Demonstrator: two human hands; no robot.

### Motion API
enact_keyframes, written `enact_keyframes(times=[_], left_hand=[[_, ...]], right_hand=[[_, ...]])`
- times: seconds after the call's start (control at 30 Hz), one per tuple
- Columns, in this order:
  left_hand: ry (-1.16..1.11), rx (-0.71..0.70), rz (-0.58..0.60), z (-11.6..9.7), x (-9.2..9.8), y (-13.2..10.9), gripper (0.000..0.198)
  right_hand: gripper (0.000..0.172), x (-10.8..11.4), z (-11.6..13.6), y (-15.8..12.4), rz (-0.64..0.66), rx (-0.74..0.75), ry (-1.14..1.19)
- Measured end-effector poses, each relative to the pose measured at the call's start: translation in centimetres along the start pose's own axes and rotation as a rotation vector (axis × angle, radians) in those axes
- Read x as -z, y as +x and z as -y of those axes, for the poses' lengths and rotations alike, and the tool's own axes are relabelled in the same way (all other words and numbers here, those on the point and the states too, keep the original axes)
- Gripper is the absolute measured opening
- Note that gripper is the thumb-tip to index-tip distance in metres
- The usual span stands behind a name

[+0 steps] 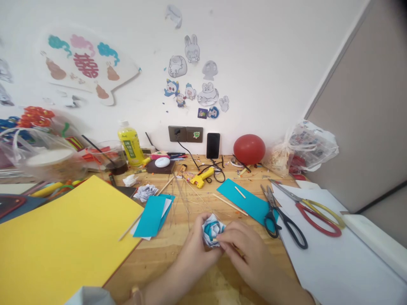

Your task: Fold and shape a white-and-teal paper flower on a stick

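Observation:
A blue and white paper flower (210,232) sits in my left hand (197,248), whose fingers and thumb wrap round its side and base. My right hand (246,250) is at the flower's right edge, thumb and forefinger pinched on a short pale wooden stick (215,240). The stick's tip touches the petals, and the rest is hidden by my fingers. Just left of the hands lie folded blue paper pieces (152,217). A finished-looking white paper flower (146,192) rests behind them.
Black-handled scissors (281,218) and red-and-yellow-handled scissors (318,212) lie at the right on white paper (343,262). A yellow glue gun (203,178), thin sticks (230,204) and a blue strip (243,201) lie ahead. Yellow card (70,237) covers the left. A red balloon (249,149) stands behind.

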State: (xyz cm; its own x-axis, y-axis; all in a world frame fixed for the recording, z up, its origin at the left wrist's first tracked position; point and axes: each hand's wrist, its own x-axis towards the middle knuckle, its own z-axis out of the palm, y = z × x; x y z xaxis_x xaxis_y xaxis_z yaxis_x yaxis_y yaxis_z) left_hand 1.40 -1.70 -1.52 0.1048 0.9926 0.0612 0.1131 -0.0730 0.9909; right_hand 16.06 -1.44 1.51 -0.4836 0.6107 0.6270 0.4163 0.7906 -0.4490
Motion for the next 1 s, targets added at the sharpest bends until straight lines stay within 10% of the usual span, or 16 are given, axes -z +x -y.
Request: enact_keyframes(times=[1.0], left_hand=[[0.151, -0.006, -0.096, -0.8, 0.1, -0.1, 0.050]], right_hand=[[0.014, -2.1, 0.5, -0.4, -0.145, -0.535, 0.264]])
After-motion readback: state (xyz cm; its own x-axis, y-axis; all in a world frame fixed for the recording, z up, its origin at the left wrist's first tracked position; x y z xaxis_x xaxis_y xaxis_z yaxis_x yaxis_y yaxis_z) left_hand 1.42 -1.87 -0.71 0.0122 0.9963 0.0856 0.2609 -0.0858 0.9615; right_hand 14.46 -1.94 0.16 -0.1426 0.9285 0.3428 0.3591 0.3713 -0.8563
